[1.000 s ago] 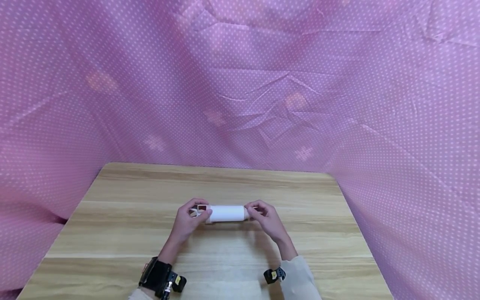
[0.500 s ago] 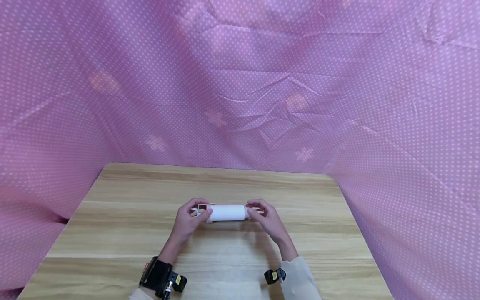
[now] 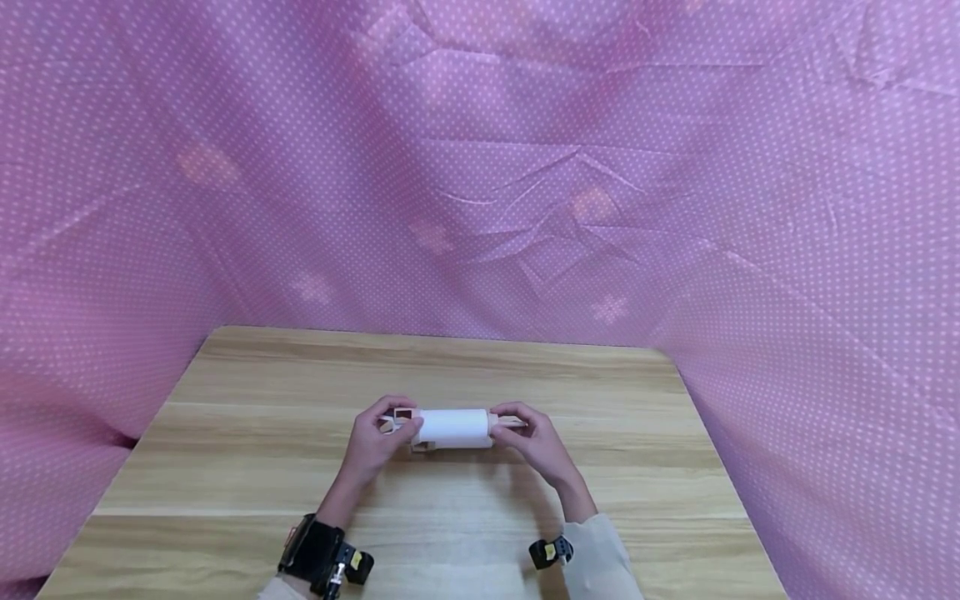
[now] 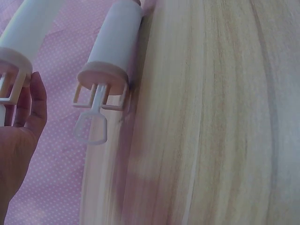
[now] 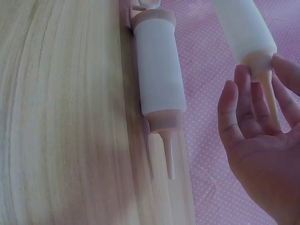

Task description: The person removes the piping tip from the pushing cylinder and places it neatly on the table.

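Observation:
Two alike large syringes have white barrels, beige end caps, a looped plunger handle and a narrow nozzle. One held syringe (image 3: pixel 453 427) lies level between both hands. My left hand (image 3: pixel 371 446) pinches its handle end, thumb in front and fingers behind. At the nozzle end, my right hand (image 3: pixel 542 443) holds the beige cap between thumb and fingers, as the right wrist view also shows. The other syringe (image 4: pixel 115 40) rests on the table, loop handle to the left; from the head it is mostly hidden under the held one, only its lower edge showing.
A wood-grain table (image 3: pixel 300 367) lies under the hands. Pink dotted cloth (image 3: pixel 480 167) hangs behind it and along both sides. Black straps with small cameras sit on both wrists.
The held syringe has shifted slightly, so more of the lower syringe's edge shows beneath it. The right fingertips have moved a little at the nozzle end; the left hand is nearly still.

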